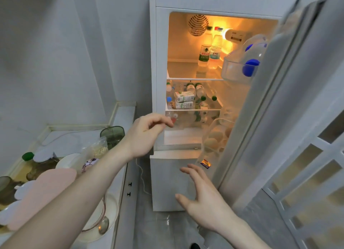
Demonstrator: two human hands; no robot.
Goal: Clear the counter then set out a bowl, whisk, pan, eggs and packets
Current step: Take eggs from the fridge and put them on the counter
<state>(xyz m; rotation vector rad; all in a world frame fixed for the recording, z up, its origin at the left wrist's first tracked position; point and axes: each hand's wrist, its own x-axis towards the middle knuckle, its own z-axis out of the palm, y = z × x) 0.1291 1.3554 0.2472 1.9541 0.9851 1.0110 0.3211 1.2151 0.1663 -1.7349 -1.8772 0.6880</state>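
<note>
the fridge door (275, 99) stands open so the eggs (216, 137), on its lower shelf at centre right, can be reached. left hand (147, 133) loosely curled, right hand (202, 198) spread wide, both holding nothing.

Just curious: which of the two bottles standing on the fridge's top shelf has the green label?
The left bottle; its label is green, the right bottle beside it wears a blue one.

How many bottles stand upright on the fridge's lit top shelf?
2: a green-labelled bottle on the left and a blue-labelled bottle touching its right side, both near the back right; others may be hidden behind them.
</note>
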